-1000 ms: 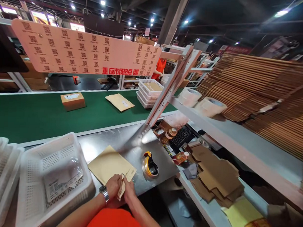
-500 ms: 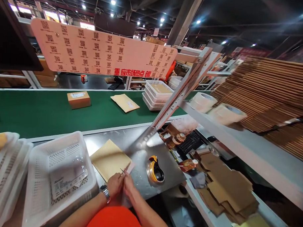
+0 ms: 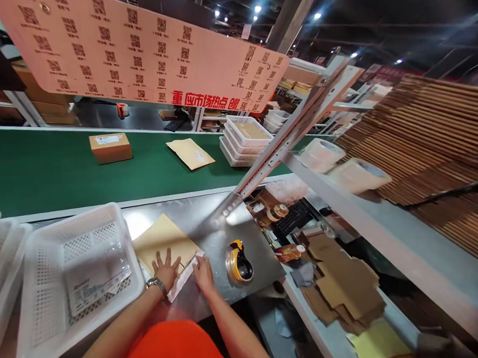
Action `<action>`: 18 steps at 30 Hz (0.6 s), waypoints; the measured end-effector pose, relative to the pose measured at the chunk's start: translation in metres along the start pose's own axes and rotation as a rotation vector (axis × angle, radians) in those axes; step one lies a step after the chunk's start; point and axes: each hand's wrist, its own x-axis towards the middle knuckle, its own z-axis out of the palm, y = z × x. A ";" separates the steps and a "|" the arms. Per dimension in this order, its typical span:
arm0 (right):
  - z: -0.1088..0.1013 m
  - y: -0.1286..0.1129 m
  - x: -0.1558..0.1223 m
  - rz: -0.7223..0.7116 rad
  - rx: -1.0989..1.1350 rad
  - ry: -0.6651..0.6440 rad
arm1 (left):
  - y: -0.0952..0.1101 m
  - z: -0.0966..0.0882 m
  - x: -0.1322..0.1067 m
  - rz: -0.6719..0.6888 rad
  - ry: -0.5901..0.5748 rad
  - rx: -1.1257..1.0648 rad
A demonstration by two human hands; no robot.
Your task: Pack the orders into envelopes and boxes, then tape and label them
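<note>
At the steel table point(image 3: 217, 233), what lies under the hands?

One kraft envelope point(image 3: 162, 239), flat and angled, between the basket point(image 3: 69, 223) and the tape dispenser point(image 3: 239, 265). A white strip point(image 3: 182, 280) runs along its near right edge.

Hand state?

Left hand point(image 3: 166, 270): fully open, fingers spread, palm down on the envelope, gripping nothing. Watch point(image 3: 156, 284) on that wrist. Right hand point(image 3: 203, 275): fingers together, tips at the strip. Pressing or a light pinch? Cannot tell from this view.

Step in hand, by your reading?

Judged from the pose: flattening the envelope and working along that edge. Whether the strip is a seal or a backing is too small to tell.

What does the next move call for?

My judgement: the left hand should hold the envelope pinned while the right hand presses along the strip to the corner.

Anything else nearby?

In the basket, a packet point(image 3: 98, 281) in clear plastic. Beyond, on the belt point(image 3: 46, 177), a box point(image 3: 110, 148).
</note>
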 end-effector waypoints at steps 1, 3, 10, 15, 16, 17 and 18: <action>-0.009 -0.002 0.006 -0.037 -0.051 0.057 | -0.001 0.002 0.000 0.003 0.002 -0.007; -0.024 -0.006 0.019 -0.070 -0.126 0.120 | -0.001 0.003 0.000 0.003 -0.002 -0.015; -0.036 -0.017 0.047 -0.096 -0.234 0.134 | 0.003 -0.008 -0.007 0.030 0.045 0.035; -0.045 -0.022 0.024 -0.192 -0.164 0.172 | 0.006 -0.020 -0.013 0.037 0.029 0.093; -0.049 -0.022 0.014 -0.209 -0.144 0.189 | 0.007 -0.021 -0.014 0.036 0.034 0.103; -0.054 -0.022 0.004 -0.224 -0.124 0.209 | 0.007 -0.020 -0.016 0.038 0.043 0.113; -0.060 -0.020 -0.008 -0.235 -0.104 0.234 | 0.007 -0.019 -0.018 0.041 0.046 0.121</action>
